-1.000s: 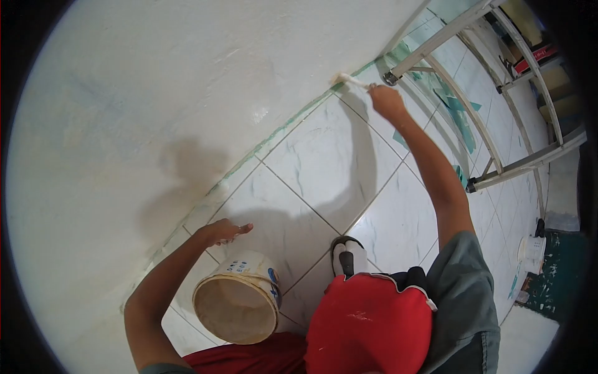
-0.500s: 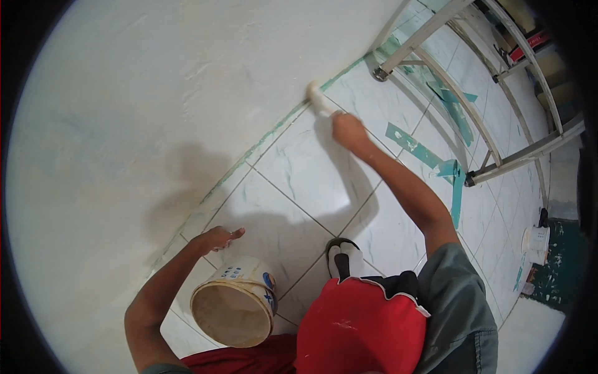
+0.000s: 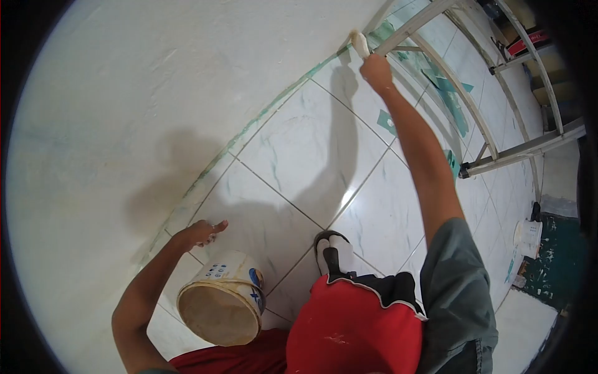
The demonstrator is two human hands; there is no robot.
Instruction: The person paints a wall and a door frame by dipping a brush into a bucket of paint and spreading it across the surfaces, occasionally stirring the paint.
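Note:
Gripped in my right hand (image 3: pixel 377 73) is a pale brush (image 3: pixel 359 45), its tip at the foot of the white wall (image 3: pixel 187 75) near the ladder's leg. My left hand (image 3: pixel 204 233) is over the tiled floor beside the wall, just above a white bucket (image 3: pixel 230 272). Its thumb points out and the other fingers are curled, with what they hold, if anything, hidden. The bucket lies with its stained opening toward me. Green tape (image 3: pixel 258 118) runs along the wall's base.
A metal ladder (image 3: pixel 486 124) stands at the upper right. Loose green tape (image 3: pixel 450 93) lies under it. Another white bucket (image 3: pixel 528 239) and a dark green board (image 3: pixel 551 262) are at the far right. My shoe (image 3: pixel 330 243) is on the tiles.
My right hand and the brush have moved up and right along the wall's base toward the ladder. My left hand and the bucket appear slightly further left in view.

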